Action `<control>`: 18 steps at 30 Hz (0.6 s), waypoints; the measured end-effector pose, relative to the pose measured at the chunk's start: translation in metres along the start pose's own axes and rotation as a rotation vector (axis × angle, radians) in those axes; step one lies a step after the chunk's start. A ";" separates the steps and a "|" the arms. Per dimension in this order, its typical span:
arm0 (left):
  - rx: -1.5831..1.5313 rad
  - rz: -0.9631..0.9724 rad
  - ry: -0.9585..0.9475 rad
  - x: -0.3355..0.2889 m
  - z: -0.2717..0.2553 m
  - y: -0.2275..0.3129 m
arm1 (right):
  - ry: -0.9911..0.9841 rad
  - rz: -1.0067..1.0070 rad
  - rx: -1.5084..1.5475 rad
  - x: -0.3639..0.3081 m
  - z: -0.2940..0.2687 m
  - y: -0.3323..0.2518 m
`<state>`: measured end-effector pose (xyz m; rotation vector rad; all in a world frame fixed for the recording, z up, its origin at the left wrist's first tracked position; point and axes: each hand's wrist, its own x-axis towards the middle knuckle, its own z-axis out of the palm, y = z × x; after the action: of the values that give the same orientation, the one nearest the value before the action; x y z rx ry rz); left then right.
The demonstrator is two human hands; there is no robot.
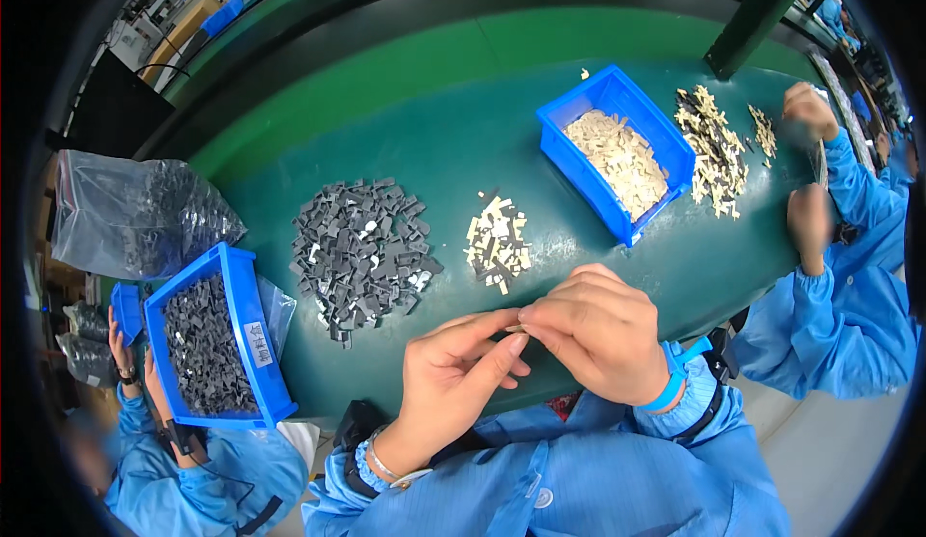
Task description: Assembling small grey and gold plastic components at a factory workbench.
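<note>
My left hand [451, 378] and my right hand [603, 332] meet at the table's near edge, thumbs and forefingers pinched together. Between the fingertips is a tiny piece [516, 329], mostly covered; its kind cannot be made out. Just beyond the hands lies a small heap of cream and black pieces [499, 243]. Farther left spreads a larger heap of flat dark grey pieces [362, 252], a few showing white. Neither hand touches these heaps.
A blue bin [274, 349] of dark pieces stands left, beside a clear bag [135, 214]. Another blue bin [586, 187] holds cream pieces. Right of it lies a mixed heap [712, 151]. Co-workers in blue sleeves [820, 334] sit on both sides. A dark post [762, 18] rises at back right.
</note>
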<state>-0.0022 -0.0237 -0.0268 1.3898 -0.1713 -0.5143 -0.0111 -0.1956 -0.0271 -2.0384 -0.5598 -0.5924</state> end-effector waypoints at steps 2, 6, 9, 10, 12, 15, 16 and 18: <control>0.015 0.024 0.007 0.000 0.000 -0.001 | -0.007 -0.071 -0.060 0.000 0.000 0.001; 0.012 0.071 -0.004 -0.002 -0.001 -0.003 | 0.018 -0.058 -0.073 -0.002 0.003 -0.001; -0.084 0.039 0.015 -0.002 -0.002 -0.004 | 0.040 -0.046 -0.109 -0.001 -0.001 -0.002; -0.083 0.037 0.012 -0.002 -0.002 -0.004 | 0.024 -0.064 -0.150 0.000 -0.004 -0.004; -0.099 0.086 0.015 -0.002 -0.002 -0.004 | -0.012 -0.064 -0.156 0.001 -0.005 -0.005; 0.001 0.144 0.022 -0.003 -0.001 -0.005 | -0.065 -0.051 -0.155 -0.001 -0.005 -0.005; 0.002 0.144 0.022 -0.003 -0.001 -0.005 | -0.085 -0.041 -0.147 -0.002 -0.004 -0.004; 0.110 0.204 0.030 -0.002 -0.001 -0.004 | -0.093 -0.021 -0.127 -0.002 -0.005 -0.005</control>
<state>-0.0047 -0.0219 -0.0305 1.4679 -0.3178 -0.3182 -0.0165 -0.1978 -0.0233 -2.1909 -0.6128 -0.5598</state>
